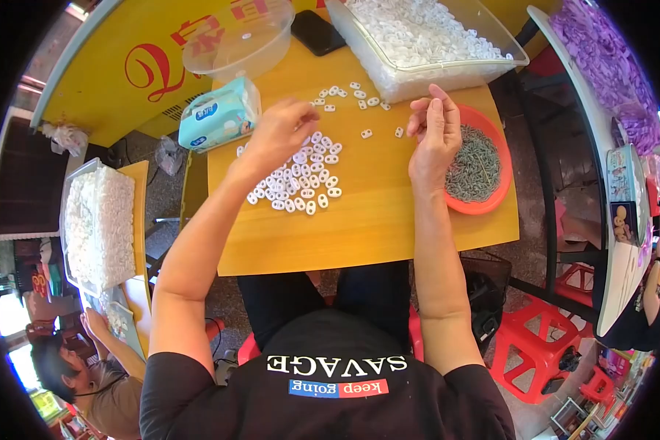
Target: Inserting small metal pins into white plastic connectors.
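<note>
Above a pile of small white oval plastic pieces with two holes each (298,178), my left hand (284,132) has its fingers curled together. Whatever they may hold is hidden. My right hand (435,136) is raised beside the left rim of a red bowl (501,139). Its thumb and fingers are drawn together, and I cannot make out anything between them. Small grey screws (475,169) fill much of the bowl. Between my hands and the clear bin, several more white pieces (359,94) lie scattered on the yellow table (330,238).
At the back are a clear bin (396,81) heaped with white pieces, a black phone (317,33) and a clear plastic tub (235,51). A tissue pack (220,115) stands left of the pile. A person (88,374) works at lower left; red stools (535,352) stand at right.
</note>
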Action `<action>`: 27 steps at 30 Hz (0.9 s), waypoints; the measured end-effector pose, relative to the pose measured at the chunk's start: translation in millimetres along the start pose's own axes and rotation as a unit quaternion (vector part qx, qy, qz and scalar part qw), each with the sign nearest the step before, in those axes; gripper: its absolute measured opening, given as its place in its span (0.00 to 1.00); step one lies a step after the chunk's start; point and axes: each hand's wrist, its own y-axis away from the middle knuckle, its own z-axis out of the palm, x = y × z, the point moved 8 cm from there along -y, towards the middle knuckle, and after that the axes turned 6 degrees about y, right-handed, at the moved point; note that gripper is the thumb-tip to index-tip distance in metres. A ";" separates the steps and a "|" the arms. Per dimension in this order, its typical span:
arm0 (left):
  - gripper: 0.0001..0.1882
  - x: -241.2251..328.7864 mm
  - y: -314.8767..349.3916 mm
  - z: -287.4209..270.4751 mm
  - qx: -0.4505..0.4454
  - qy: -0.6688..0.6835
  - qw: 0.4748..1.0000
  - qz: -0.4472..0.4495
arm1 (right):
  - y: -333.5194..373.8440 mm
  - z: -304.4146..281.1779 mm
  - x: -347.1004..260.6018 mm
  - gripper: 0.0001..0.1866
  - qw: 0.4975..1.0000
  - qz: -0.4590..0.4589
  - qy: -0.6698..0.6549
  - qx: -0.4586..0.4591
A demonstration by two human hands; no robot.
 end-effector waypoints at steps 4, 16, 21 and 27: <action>0.07 -8.1 6.3 -5.9 -0.002 -0.058 0.998 0.012 | -3.1 -0.2 -3.2 0.13 1.000 -0.001 0.013 -0.001; 0.22 -10.8 -56.8 23.7 -0.040 -0.145 0.985 0.080 | 1.0 3.4 -0.3 0.12 1.000 -0.004 0.022 -0.012; 0.24 -22.9 -72.7 31.6 -0.134 -0.121 0.983 0.042 | 0.0 3.0 -0.1 0.12 1.000 -0.003 0.023 -0.016; 0.22 -20.9 -82.9 34.0 -0.172 -0.112 0.978 0.042 | -0.3 4.5 2.0 0.12 1.000 0.000 0.013 -0.025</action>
